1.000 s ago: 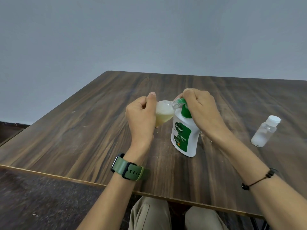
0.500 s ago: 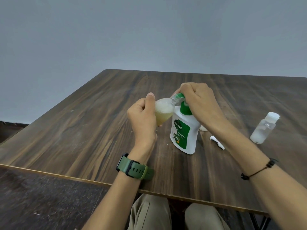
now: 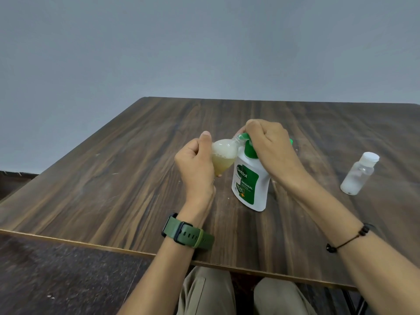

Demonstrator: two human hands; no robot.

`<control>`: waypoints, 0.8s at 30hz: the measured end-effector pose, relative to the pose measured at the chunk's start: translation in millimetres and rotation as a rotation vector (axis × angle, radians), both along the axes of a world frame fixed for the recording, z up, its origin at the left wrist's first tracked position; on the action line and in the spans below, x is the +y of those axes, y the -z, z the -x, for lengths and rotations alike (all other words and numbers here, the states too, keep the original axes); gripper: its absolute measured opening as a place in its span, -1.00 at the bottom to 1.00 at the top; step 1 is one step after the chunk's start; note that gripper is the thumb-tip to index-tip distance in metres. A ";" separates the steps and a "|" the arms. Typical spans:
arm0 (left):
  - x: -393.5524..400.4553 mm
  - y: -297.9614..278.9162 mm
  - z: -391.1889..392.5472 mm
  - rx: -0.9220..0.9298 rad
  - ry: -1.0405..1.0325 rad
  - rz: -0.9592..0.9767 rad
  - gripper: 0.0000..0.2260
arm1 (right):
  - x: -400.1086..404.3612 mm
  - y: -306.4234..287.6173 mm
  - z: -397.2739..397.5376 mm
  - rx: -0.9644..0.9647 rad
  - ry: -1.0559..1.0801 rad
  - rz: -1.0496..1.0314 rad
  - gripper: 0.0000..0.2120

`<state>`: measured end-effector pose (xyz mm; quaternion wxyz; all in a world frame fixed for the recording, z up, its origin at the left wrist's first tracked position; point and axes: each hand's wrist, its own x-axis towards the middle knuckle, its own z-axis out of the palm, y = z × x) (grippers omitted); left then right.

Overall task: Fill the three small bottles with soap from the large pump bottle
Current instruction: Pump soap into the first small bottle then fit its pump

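Left hand point(image 3: 195, 164) grips a tilted small bottle point(image 3: 223, 156), mouth at the pump bottle's point(image 3: 250, 180) spout; right hand point(image 3: 270, 148) clenches the pump. One capped bottle point(image 3: 360, 172) stands at 3 o'clock on the counter point(image 3: 113, 178). Two small bottles visible.

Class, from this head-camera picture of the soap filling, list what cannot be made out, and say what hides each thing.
- Pump nozzle tip on the large pump bottle: head view, covered by the right hand.
- Base of the small bottle: behind the left hand.
- Third small bottle: not visible; only the capped bottle stands apart.
- Label's small print: too small.
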<state>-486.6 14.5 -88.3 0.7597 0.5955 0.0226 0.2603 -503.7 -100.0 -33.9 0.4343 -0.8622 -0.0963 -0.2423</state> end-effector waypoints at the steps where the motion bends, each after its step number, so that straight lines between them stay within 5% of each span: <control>1: 0.1 0.8 0.4 0.008 0.004 0.010 -0.54 | 0.6 0.5 0.4 0.002 -0.007 0.003 -0.62; 15: -2.3 2.2 2.9 0.029 0.032 0.104 -0.58 | -2.1 -3.4 -1.4 0.028 -0.019 0.020 -0.63; 24: -5.9 4.0 3.2 0.061 0.064 0.190 -0.62 | -0.5 -4.1 0.3 0.039 -0.046 -0.155 -0.62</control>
